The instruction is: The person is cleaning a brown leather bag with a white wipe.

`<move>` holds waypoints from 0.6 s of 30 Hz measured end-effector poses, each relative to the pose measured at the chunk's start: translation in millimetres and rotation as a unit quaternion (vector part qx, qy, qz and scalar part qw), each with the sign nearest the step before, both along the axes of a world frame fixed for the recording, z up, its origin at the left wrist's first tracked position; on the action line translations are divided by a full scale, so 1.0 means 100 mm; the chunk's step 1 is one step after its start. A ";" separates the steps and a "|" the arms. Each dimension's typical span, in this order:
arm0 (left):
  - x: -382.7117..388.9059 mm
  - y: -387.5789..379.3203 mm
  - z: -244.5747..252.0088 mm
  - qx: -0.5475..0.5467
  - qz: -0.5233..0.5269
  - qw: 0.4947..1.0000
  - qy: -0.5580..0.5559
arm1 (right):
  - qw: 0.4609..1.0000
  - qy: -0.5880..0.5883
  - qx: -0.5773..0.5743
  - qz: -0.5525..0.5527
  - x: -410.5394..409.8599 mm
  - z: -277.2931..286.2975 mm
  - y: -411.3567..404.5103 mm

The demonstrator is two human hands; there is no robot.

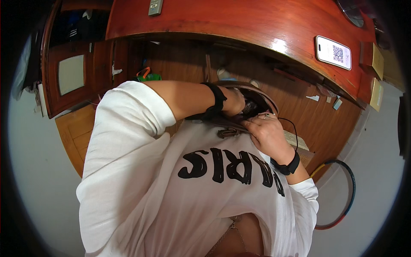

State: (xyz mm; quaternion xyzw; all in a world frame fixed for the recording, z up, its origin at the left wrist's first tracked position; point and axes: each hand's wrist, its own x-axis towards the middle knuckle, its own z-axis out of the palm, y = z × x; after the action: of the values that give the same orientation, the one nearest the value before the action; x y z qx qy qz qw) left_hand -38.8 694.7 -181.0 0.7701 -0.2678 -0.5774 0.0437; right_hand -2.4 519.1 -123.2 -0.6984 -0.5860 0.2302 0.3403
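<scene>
A brown bag [268, 96], leather-like, lies open against my front, above the white shirt with black lettering. My left hand [237, 102] reaches into its opening from the left; the fingers are hidden inside, beside something dark and shiny. A black band is around that wrist. At the right side of the opening, my right hand [264, 126] holds the bag's near rim, its fingers curled over the edge. It wears a ring and a black wrist strap, from which a thin black cord loops up. A brown strap [208, 67] rises behind the bag.
A glossy red-brown wooden desk [218, 19] spans the top, bearing a grey remote control [155, 7] and a smartphone [334, 53] showing a printed-style code. Boxes [376, 93] are at its right end. A wooden cabinet [72, 74] stands left; a hoop [353, 186] leans at right.
</scene>
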 end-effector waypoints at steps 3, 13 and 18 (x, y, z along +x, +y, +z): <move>-0.01 0.00 -0.03 -0.010 0.038 0.999 0.002 | 1.000 0.004 -0.008 0.009 0.00 0.01 0.01; 0.03 -0.08 -0.08 0.000 0.028 0.997 0.077 | 0.995 0.009 -0.096 -0.035 -0.03 -0.04 -0.14; 0.08 -0.11 -0.09 0.047 -0.037 0.989 0.134 | 0.985 -0.030 -0.170 -0.024 0.04 0.08 -0.11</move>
State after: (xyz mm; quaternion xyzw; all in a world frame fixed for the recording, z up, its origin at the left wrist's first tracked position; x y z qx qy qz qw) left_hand -31.1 683.7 -190.1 0.6762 -0.2604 -0.6889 0.0215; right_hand 1.9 507.8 -115.6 -0.7665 -0.5316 0.2971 0.2040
